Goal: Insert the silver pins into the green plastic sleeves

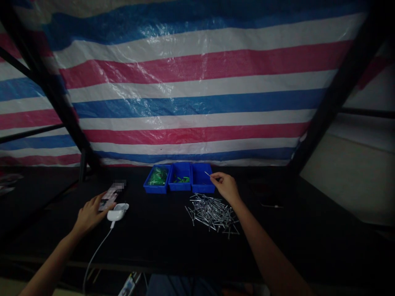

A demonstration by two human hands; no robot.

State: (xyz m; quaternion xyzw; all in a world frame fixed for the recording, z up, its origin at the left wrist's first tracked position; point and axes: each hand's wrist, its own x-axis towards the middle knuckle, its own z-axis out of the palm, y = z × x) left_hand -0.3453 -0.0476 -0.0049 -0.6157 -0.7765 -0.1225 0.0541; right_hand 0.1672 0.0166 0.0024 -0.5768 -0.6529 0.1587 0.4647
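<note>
Just right of the frame's centre, the right hand (226, 186) is pinching 1 end of a thin metal rod (207, 174), probably light, stiff and slippery, suiting a fingertip hold. At lower left, the left hand (89, 212) is touching a phone (108, 198); whether it's gripping, I cannot tell.

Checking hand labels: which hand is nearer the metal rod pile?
Right. The right hand is by the far edge of the metal rod pile; the left hand is well off to its left, beside the white case.
</note>
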